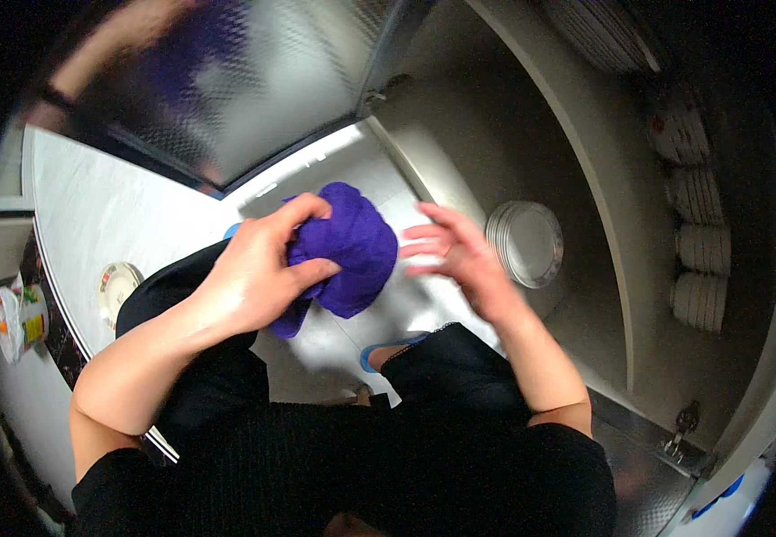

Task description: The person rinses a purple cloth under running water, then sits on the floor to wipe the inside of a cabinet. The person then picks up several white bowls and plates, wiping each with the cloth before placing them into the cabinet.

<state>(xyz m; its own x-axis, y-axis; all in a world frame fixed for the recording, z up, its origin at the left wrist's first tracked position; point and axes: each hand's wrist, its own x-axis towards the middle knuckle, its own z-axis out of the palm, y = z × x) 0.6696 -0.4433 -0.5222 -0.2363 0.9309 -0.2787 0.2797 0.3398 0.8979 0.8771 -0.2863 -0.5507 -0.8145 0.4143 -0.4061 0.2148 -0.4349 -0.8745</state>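
A bunched purple cloth (354,248) is gripped in my left hand (260,265), with the thumb and fingers pressed into its left side. Just right of the cloth, my right hand (455,252) is slightly blurred, its fingers apart and nothing in them. A small gap shows between those fingertips and the cloth. Behind the right hand, a stack of white plates (529,243) with patterned rims rests inside the cabinet (455,101); the hand overlaps the stack's left edge in view.
An open cabinet door (280,87) with a textured panel stands at upper left. Stacked bowls (700,248) line the shelf (586,148) at right. One patterned plate (118,288) sits left of my knee, near a printed tub (22,322). Another cabinet door (650,497) is at lower right.
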